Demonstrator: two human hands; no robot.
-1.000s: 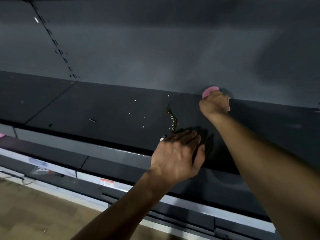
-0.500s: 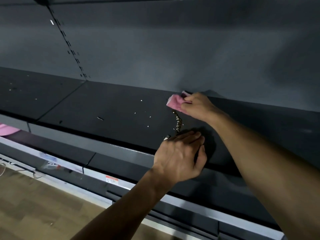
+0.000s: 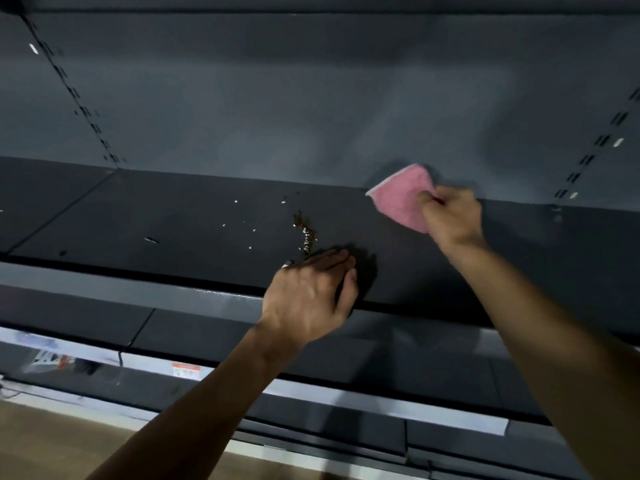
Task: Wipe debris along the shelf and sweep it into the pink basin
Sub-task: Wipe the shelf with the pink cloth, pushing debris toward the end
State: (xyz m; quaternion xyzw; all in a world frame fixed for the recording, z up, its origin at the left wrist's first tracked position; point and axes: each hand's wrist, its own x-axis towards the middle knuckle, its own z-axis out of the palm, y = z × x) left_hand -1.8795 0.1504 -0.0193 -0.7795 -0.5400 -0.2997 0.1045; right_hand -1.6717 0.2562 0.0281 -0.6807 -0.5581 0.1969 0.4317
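A: Pinching the cloth at one corner, right hand; cloth soft, light. Left hand?

B: Loosely open, empty, on the shelf edge beside the debris: loose, scatters easily. Basin unseen.

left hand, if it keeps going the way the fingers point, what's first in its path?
Probably nothing: the left hand points right along the shelf, which looks bare there. The debris line lies beyond the fingers, off that line.
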